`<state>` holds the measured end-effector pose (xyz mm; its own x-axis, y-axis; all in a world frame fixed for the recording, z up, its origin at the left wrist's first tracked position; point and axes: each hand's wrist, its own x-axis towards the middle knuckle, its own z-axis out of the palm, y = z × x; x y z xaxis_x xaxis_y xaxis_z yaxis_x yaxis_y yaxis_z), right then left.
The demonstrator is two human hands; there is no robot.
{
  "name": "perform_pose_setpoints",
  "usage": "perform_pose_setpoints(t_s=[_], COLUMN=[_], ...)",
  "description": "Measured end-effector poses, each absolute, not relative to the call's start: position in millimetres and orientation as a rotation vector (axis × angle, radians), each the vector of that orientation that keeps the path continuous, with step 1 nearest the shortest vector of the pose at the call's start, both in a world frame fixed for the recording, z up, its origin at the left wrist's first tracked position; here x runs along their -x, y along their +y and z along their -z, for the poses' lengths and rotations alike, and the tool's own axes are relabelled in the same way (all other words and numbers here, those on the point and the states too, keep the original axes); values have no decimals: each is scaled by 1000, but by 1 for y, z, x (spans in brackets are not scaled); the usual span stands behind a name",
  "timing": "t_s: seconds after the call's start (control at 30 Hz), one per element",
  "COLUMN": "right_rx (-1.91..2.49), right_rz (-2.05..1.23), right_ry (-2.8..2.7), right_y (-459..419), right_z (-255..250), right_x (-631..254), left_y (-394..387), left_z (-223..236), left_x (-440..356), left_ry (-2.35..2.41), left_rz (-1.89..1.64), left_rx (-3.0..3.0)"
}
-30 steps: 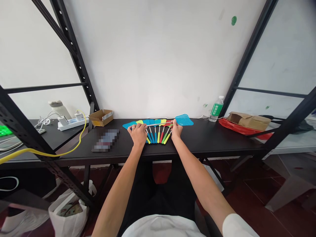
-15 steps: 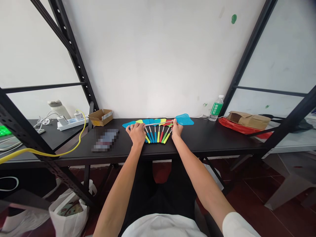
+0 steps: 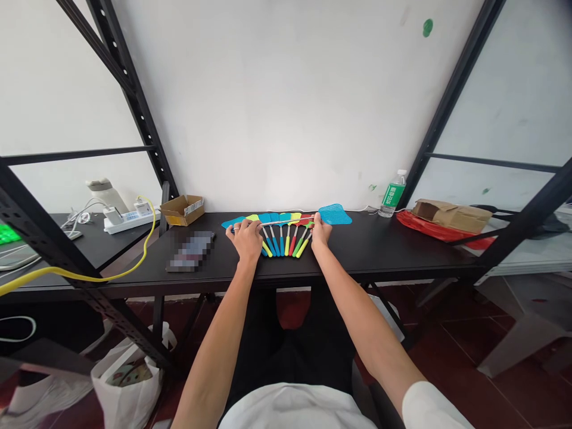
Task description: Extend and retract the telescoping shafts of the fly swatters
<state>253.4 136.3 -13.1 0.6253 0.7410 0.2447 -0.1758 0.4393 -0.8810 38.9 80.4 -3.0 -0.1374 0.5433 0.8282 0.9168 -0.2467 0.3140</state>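
Observation:
A blue fly swatter with a thin metal rod is held sideways between my hands, its mesh head out to the right. My right hand pinches the rod just beside that head. My left hand is closed round the other end, and the handle is hidden under the fingers. Below the rod several fly swatters lie fanned out on the black table, with blue, yellow, red and green handles towards me. Their heads point to the wall, partly covered by my hands.
On the black table a phone-like blurred object and a small cardboard box are at left. A water bottle stands at back right, near a brown package on red plastic. A yellow cable crosses the left frame post.
The view has shifted very slightly. Both hands keep their grip on the rod, and the fanned swatters lie as before.

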Motion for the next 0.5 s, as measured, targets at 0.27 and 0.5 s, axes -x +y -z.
perform_pose_setpoints(t_s=[0.27, 0.5], right_rx=[899, 750], right_rz=[-743, -918], right_ry=[-726, -903], right_y=[128, 120], right_z=[8, 3], right_x=[-252, -248], left_y=[79, 79], left_z=[3, 1], left_x=[-31, -33], left_ry=[-1653, -1555], left_rz=[1391, 1383], left_rx=[1773, 1839])
